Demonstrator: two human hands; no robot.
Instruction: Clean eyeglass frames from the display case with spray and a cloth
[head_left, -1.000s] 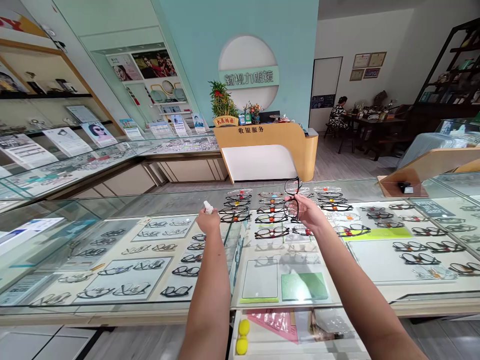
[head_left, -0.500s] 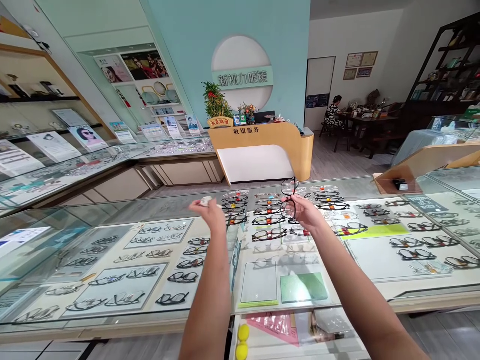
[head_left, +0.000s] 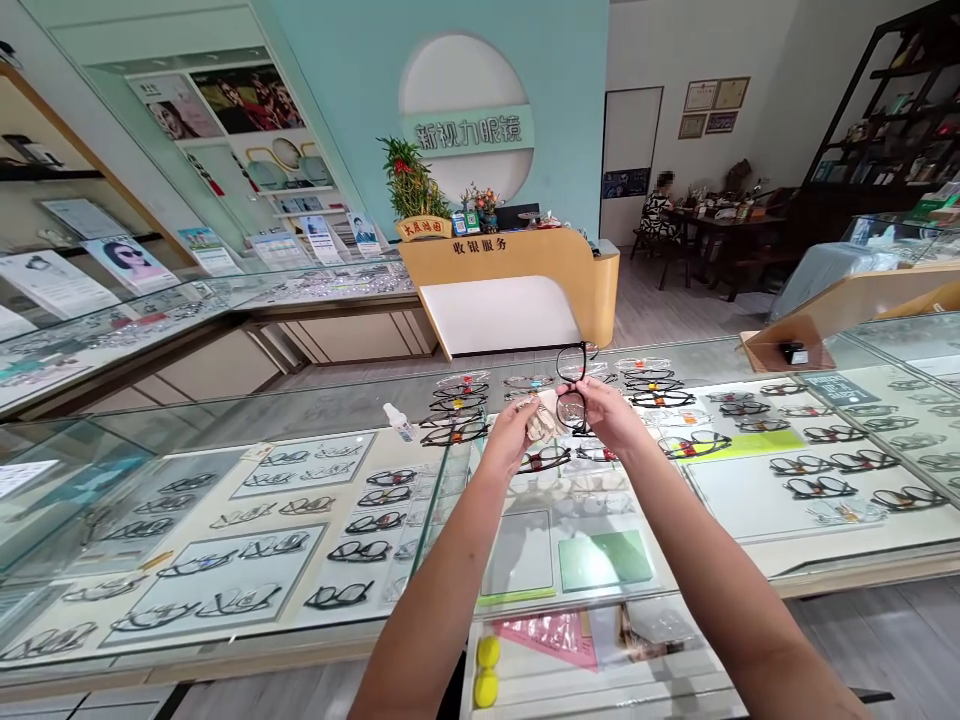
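My right hand (head_left: pixel 609 415) grips a pair of dark-framed glasses (head_left: pixel 572 365) near the bridge, holding it on end above the glass counter. Close beside it, my left hand (head_left: pixel 513 432) is closed around a pale, patterned cloth (head_left: pixel 541 415). The cloth is up against the lower lens or just next to it; I cannot tell whether it touches. Beneath both hands, rows of glasses (head_left: pixel 456 432) with small coloured tags lie on the counter top. A small clear spray bottle (head_left: pixel 400 422) stands to the left of my left hand.
The glass display counter (head_left: pixel 247 640) spans the foreground, with many frames in it. A green pad (head_left: pixel 606 562) and yellow cases (head_left: pixel 487 670) lie nearer me. A wooden cash desk (head_left: pixel 510 250) stands beyond. At the back right, a person (head_left: pixel 657 208) sits by a table.
My left hand has moved right with the cloth, from beyond the left end of the tagged rows to beside the glasses. The spray bottle now shows. The view has shifted slightly.
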